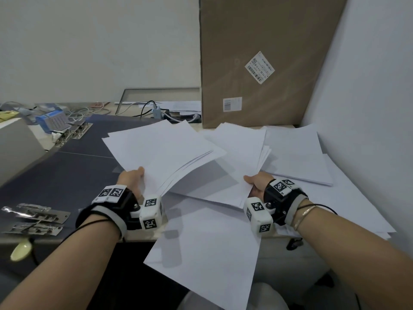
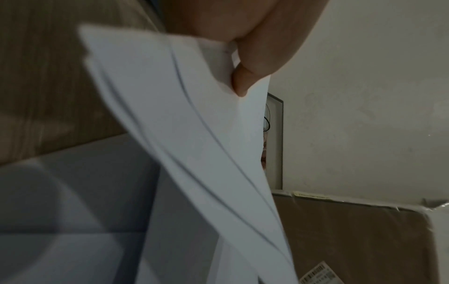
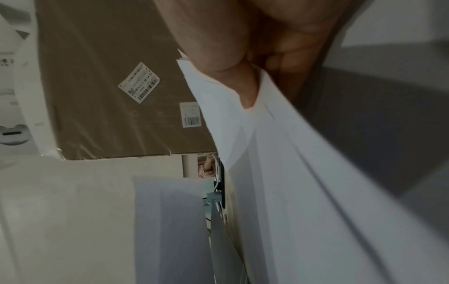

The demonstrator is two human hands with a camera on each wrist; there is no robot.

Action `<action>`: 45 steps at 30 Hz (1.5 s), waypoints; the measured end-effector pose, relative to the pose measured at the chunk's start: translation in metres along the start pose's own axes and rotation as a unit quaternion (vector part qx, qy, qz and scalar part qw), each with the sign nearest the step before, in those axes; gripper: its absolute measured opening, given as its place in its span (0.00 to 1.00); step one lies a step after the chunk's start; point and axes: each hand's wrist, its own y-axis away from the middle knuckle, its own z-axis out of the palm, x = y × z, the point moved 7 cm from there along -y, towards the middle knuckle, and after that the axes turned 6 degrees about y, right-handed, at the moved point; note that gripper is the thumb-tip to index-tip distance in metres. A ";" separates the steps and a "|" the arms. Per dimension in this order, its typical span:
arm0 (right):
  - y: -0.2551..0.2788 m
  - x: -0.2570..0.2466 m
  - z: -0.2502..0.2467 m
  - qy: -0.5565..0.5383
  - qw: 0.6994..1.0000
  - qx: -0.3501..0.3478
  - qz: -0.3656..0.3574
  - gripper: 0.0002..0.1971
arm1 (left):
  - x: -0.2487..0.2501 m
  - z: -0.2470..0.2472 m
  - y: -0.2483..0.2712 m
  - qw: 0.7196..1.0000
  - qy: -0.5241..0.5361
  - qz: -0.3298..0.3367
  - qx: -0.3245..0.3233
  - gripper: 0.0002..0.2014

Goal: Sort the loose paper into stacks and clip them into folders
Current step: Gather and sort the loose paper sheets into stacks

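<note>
Left hand [image 1: 131, 177] pinches one sheaf [image 1: 161, 148], right hand [image 1: 257, 182] another [image 1: 237, 153]; desk [image 1: 67, 175] below, carton [image 1: 268, 63] beyond. Head view alone shows clips [image 1: 35, 218] left of them.

from my feed, the left hand [image 1: 131, 176] hides its fingers under the lifted sheets [image 1: 161, 151]; the right hand [image 1: 257, 183] likewise. barcode label [image 1: 260, 67] print is too small to read; both wrist views blur.

- Light wooden desk [image 1: 138, 237] under everything
- Dark grey folders [image 1: 73, 171] spread flat at 9 o'clock
- Metal clips [image 1: 35, 217] at 8 o'clock
- Loose white paper [image 1: 297, 153] heaped from 6 to 3 o'clock
- Tall cardboard box [image 1: 263, 41] upright at 1 o'clock
- Cables [image 1: 147, 108] at 12 o'clock
</note>
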 end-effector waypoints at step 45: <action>0.001 -0.031 -0.009 0.058 0.985 -0.003 -0.162 0.08 | 0.028 0.091 0.018 0.978 -0.059 0.082 -0.182 0.15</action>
